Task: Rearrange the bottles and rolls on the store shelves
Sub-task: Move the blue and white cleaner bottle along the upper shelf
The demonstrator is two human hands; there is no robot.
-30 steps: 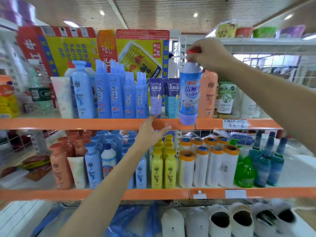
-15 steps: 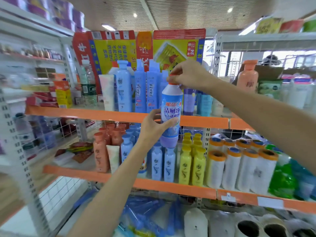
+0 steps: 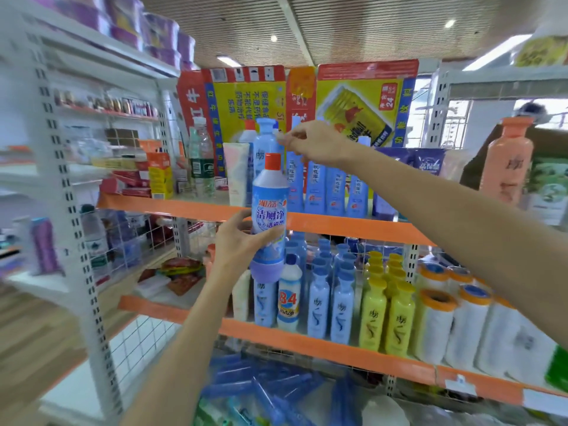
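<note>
Left hand (image 3: 242,241) is wrapping its fingers around the lower body of the bottle (image 3: 270,216), holding it upright in front of the upper shelf (image 3: 338,226) edge. Right hand (image 3: 313,142) is hovering above the red cap (image 3: 273,162), fingers loosely curled, pinching nothing visible. Bottle is smooth plastic, white shoulder, blue label reading 洁厕净, purple base. Just beneath stands a white "84" bottle (image 3: 289,298) on the lower shelf (image 3: 307,342).

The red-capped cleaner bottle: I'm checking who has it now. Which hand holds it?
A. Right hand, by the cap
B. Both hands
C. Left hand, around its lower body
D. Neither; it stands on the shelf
C: the left hand wraps the red-capped cleaner bottle low, while the right hand reaches among the upper-shelf bottles.
</note>
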